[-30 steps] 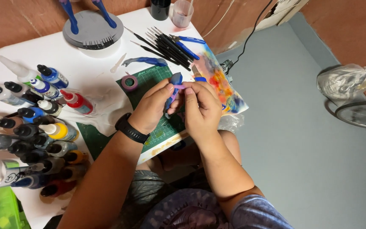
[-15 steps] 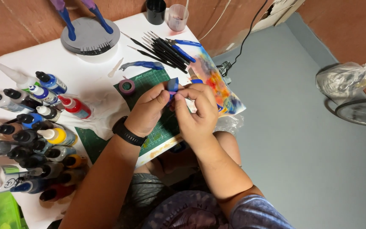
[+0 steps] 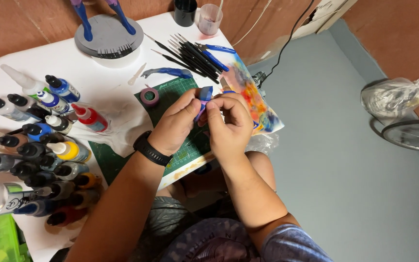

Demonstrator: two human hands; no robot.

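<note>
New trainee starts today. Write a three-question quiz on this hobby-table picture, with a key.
1. True or false: both hands pinch the small blue part above the green cutting mat.
2. Which wrist carries the black watch? A) left B) right C) neither
3. Fill in: the roll of tape lies on the ____ corner of the mat, seen in the picture.

Key
1. True: the left hand and right hand meet on it.
2. A
3. Upper left, near the loose blue part; the brushes lie further back on the white table.
</note>
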